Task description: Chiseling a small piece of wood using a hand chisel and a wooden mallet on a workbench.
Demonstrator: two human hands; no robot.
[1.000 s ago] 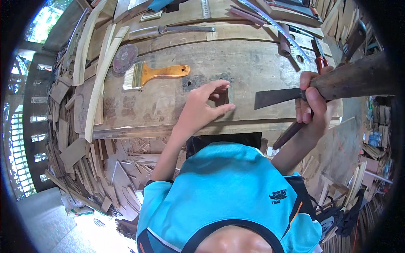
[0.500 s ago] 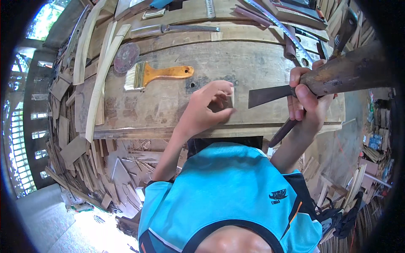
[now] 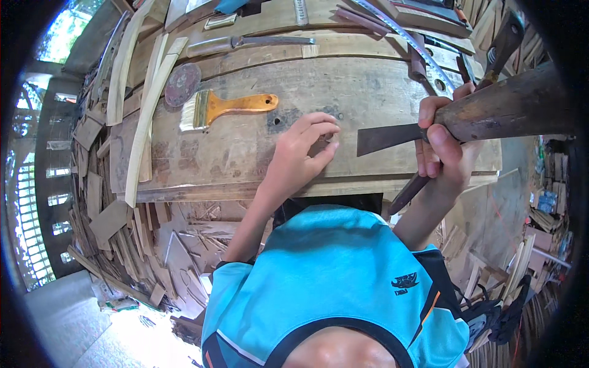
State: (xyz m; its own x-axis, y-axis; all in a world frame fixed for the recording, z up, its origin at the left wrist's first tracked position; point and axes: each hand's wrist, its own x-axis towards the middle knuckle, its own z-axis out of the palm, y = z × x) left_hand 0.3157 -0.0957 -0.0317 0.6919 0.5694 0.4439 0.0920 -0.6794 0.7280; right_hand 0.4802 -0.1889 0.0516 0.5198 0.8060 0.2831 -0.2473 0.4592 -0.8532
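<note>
Over the near middle of a worn wooden workbench [image 3: 227,153], my left hand [image 3: 302,150] has its fingers curled toward the thumb. Whatever may be between the fingertips is too small to make out. My right hand [image 3: 443,144] is closed around a tool with a flat dark metal blade [image 3: 386,139] pointing left and a thick round wooden part [image 3: 506,104] rising close to the camera. Below that hand a dark, tapered piece [image 3: 410,195] sticks out; whether it belongs to the same tool is hidden. A paintbrush [image 3: 242,105] with a wooden handle lies left of my left hand.
Long pale wood strips [image 3: 147,122] lean across the bench's left end beside a round sanding disc [image 3: 183,84]. A wooden-handled file or chisel [image 3: 251,42] lies farther back. At the far right are a metal ruler [image 3: 399,37] and a dark-handled tool [image 3: 506,40]. Wood scraps [image 3: 113,221] pile left.
My left hand's fingers have drawn closer to the thumb, and the hand has shifted slightly. My right hand keeps its hold on the bladed tool, whose blade has barely moved left.
</note>
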